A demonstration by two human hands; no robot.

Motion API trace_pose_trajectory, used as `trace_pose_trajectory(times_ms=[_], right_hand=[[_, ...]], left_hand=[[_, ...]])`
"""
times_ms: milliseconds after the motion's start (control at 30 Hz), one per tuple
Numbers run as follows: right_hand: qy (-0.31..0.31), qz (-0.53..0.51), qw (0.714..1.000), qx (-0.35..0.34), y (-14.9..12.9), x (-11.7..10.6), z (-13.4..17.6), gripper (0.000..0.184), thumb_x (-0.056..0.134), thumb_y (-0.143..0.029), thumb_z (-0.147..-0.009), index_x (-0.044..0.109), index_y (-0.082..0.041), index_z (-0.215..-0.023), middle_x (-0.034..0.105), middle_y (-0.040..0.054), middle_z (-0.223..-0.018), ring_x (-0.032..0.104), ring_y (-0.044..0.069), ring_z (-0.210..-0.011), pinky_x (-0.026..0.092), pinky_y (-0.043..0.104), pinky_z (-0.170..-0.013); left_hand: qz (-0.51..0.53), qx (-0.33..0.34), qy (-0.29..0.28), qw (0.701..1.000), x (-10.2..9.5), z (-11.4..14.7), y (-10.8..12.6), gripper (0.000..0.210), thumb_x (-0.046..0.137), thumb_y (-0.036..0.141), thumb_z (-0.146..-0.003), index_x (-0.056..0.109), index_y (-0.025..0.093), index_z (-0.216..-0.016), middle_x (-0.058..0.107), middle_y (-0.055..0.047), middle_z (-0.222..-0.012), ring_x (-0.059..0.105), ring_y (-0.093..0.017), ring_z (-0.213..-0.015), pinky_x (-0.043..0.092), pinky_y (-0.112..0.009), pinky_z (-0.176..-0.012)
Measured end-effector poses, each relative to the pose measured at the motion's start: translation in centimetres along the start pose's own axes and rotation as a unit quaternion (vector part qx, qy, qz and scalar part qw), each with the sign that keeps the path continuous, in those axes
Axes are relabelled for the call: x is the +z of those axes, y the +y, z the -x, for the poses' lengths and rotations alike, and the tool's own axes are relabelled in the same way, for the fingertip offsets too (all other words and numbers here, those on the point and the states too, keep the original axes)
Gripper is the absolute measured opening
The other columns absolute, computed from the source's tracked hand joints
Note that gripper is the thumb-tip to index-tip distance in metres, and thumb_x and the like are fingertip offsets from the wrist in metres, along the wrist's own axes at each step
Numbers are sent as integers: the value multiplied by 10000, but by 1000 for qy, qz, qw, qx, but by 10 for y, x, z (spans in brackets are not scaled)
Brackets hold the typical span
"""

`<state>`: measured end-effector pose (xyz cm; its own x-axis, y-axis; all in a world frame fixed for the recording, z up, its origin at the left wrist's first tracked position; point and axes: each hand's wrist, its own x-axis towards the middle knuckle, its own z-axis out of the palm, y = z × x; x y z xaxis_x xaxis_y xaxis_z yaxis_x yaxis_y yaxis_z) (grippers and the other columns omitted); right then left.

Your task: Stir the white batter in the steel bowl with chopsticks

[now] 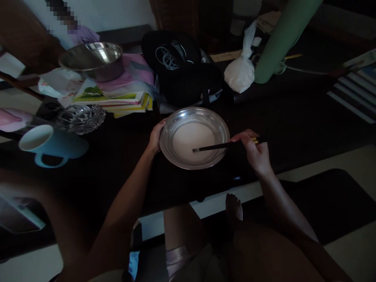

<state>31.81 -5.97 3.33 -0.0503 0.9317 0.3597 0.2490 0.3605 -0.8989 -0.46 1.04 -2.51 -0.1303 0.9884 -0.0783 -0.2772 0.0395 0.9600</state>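
Observation:
A shallow metal bowl (192, 165) with a wide rim rests on the dark table in front of me. Inside it lies a smooth whitish mixture (190, 135). My left hand (158, 135) grips the bowl's left rim, its fingers partly hidden beneath the edge. At the right rim, my right hand (255, 150) is closed around dark chopsticks (216, 147) with gold bands near the top. Their tips, smeared with white, reach into the mixture. The grip of the right fingers is partly in shadow.
Behind the bowl are a black bag (188, 80), a knotted plastic bag of white powder (239, 74) and a green cylinder (274, 51). At left stand a blue mug (70, 145), a glass dish (82, 117) and books (117, 103) under another metal bowl (108, 70). A blurred arm (55, 211) shows lower left.

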Motion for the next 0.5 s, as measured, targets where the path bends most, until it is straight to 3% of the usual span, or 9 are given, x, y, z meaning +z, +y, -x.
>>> trace_pose_trajectory(times_ms=[133, 267, 500], right_hand=[[-42, -8, 999, -23, 8, 22, 2, 304, 500, -430, -977, 709, -255, -843, 727, 17, -805, 687, 185, -804, 514, 364, -768], [-23, 33, 998, -46, 16, 31, -3, 261, 502, -408, -978, 705, -272, -886, 742, 24, -879, 691, 200, -892, 495, 398, -844], [74, 58, 995, -43, 10, 1, -8, 303, 475, -393, -989, 680, -243, -824, 757, 31, -890, 705, 206, -893, 500, 400, -858]], left_hand=[[-2, -1, -6, 1000, 1, 1, 1, 282, 576, 362, -834, 743, 202, -997, 766, -37, -980, 675, -253, -1056, 533, -364, -937], [0, 5, -12, 1000, 2, 2, 1, 282, 582, 382, -820, 740, 208, -976, 765, -35, -954, 679, -250, -1039, 529, -370, -940], [-19, 16, -32, 999, 0, 1, 0, 314, 602, 429, -796, 707, 191, -974, 746, -60, -1008, 637, -292, -1145, 497, -419, -988]])
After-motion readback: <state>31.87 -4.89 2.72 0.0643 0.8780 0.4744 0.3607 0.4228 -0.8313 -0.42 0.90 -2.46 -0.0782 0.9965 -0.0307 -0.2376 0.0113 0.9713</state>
